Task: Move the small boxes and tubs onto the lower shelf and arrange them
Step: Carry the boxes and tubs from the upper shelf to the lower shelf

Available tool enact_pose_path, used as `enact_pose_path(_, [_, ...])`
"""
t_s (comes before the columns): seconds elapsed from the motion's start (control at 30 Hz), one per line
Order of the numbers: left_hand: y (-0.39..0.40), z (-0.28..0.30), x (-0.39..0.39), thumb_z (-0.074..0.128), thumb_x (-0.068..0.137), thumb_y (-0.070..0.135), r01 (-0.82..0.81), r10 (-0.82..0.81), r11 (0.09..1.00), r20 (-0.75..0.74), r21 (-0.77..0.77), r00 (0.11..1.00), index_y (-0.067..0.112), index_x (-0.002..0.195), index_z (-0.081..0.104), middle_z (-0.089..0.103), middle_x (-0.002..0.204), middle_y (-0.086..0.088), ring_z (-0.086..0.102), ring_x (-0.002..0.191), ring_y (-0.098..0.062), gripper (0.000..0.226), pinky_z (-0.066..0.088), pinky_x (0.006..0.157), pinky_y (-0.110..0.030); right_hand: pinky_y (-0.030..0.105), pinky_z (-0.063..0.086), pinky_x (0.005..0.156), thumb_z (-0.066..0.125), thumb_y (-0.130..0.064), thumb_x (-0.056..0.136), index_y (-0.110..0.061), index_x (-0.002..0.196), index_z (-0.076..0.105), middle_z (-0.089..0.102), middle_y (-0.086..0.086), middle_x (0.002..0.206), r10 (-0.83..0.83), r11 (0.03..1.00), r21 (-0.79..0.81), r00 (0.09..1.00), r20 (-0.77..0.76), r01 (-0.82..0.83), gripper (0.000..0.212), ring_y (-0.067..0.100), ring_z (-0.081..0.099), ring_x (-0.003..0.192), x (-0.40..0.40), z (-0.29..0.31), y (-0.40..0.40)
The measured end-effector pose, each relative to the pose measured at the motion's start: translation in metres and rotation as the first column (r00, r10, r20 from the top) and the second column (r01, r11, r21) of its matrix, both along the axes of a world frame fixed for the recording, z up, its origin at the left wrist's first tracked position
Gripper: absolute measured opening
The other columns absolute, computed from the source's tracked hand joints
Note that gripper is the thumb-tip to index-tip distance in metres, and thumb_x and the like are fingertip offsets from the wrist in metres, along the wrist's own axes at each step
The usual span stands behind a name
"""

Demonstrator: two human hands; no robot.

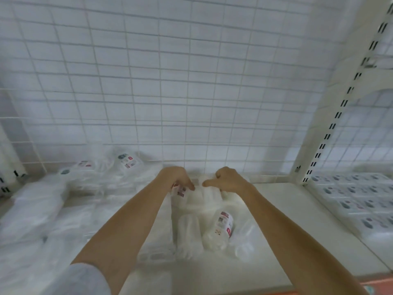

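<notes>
I see a clear plastic pack of white tubs (202, 196) lying on the white shelf (276, 220), just in front of the wire grid back panel (191, 81), and both of my hands are on its far end. My left hand (177, 179) has its fingers (190, 186) curled over the pack's left corner, where a small red and white label shows, so it grips the wrapping there. My right hand (228, 179) pinches the pack's right top edge, thumb stretched toward the left hand and the other fingers bent over the plastic. The view is blurred, so I cannot tell how many tubs the pack holds. Nearer to me, touching that pack, lie more clear tubs on their sides, one labelled tub (221, 228) with a red and white sticker and a plain clear tub (188, 233) just beside it on the left. To the left, a heap of wrapped packs (85, 184) covers the shelf up to the grid. To the right, past the slotted white upright (331, 124), the neighbouring shelf carries rows of small white boxes (357, 201) set close together.
</notes>
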State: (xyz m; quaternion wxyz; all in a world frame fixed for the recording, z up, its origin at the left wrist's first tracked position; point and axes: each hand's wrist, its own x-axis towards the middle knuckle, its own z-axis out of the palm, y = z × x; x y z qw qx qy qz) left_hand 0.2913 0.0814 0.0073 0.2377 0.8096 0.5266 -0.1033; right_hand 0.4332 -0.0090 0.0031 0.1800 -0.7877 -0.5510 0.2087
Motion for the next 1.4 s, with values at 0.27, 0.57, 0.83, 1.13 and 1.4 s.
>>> enact_pose_path(0.27, [0.005,0.003,-0.019,0.074,0.07,0.04,-0.095,0.188,0.978,0.594,-0.185,0.782,0.016,0.109,0.044,0.057,0.091,-0.005,0.056,0.076,-0.019,0.055,0.042,0.064,-0.029,0.042,0.051,0.072,0.055,-0.018,0.086,0.002,0.106,0.059,0.061,0.016,0.096,0.0,0.984,0.065,0.369,-0.93,0.163,0.029,0.029,0.062,0.079,0.033,-0.004,-0.018])
enact_pose_path(0.57, [-0.023,0.014,-0.029,0.048,0.087,0.021,-0.039,0.467,0.87,0.798,-0.491,0.38,0.016,0.08,0.041,0.034,0.065,-0.001,0.033,0.057,-0.014,0.012,0.031,0.054,-0.024,0.024,0.05,0.057,0.074,-0.04,0.065,-0.016,0.107,0.064,0.06,0.004,0.086,0.134,0.991,0.13,0.314,-0.94,-0.031,0.049,0.017,0.06,0.069,0.019,-0.008,-0.026])
enact_pose_path(0.83, [-0.037,0.001,-0.023,0.061,0.085,0.026,-0.284,0.319,0.942,0.754,-0.182,0.574,0.016,0.112,0.041,0.05,0.093,-0.001,0.051,0.075,-0.013,0.035,0.039,0.061,-0.024,0.025,0.045,0.089,0.059,-0.035,0.088,-0.032,0.101,0.062,0.062,-0.01,0.105,0.39,0.909,0.339,0.778,-0.492,-0.242,0.014,0.011,0.057,0.102,-0.001,-0.01,-0.044])
enact_pose_path(1.13, [-0.046,-0.009,-0.023,0.062,0.085,0.029,-0.287,0.251,0.953,0.771,-0.092,0.586,0.02,0.115,0.039,0.051,0.094,0.001,0.053,0.076,-0.011,0.039,0.041,0.062,-0.025,0.034,0.047,0.089,0.061,-0.045,0.083,-0.033,0.095,0.067,0.062,-0.014,0.098,0.65,0.756,0.171,0.756,-0.075,-0.632,0.018,0.001,0.056,0.093,-0.005,-0.033,-0.079])
enact_pose_path(1.4, [-0.04,-0.009,-0.024,0.065,0.081,0.036,-0.27,0.238,0.959,0.755,-0.083,0.611,0.021,0.115,0.041,0.055,0.102,-0.004,0.055,0.084,-0.014,0.044,0.044,0.073,-0.029,0.031,0.045,0.081,0.043,-0.048,0.093,-0.025,0.098,0.065,0.058,-0.004,0.085,0.68,0.725,0.107,0.732,0.049,-0.681,0.032,0.006,0.05,0.082,-0.007,-0.035,-0.074])
